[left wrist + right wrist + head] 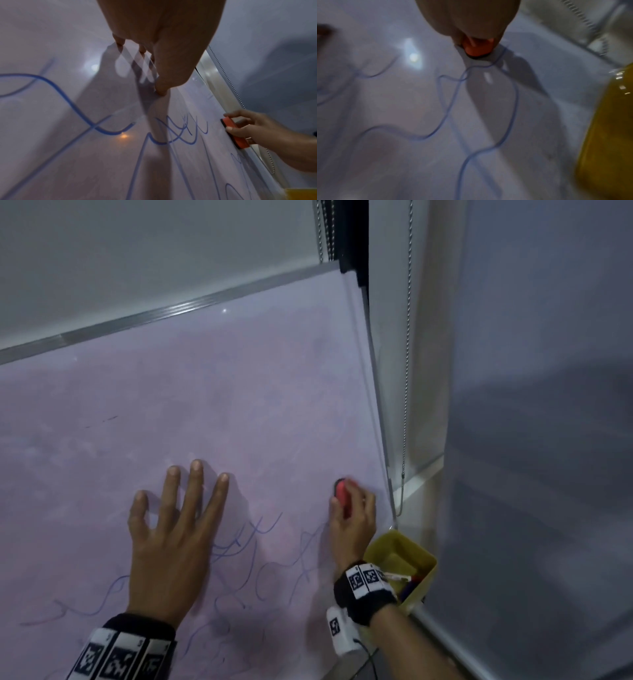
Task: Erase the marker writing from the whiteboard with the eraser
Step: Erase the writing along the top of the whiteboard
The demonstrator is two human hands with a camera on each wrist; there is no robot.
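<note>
Two markers (407, 580) in yellow bin (426, 568), R hand (354, 520) fingers clamped on eraser (342, 495), L hand (171, 546) fingers splayed on whiteboard (239, 378).

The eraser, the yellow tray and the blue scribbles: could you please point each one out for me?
eraser (235, 134): left wrist view, on its orange back, between the fingers.
yellow tray (426, 575): head view, on its outer right wall.
blue scribbles (68, 100): left wrist view, on the thick wavy line at left.

Dim, bluish light (right wrist view blurred), glare spots on whiteboard (239, 392).
</note>
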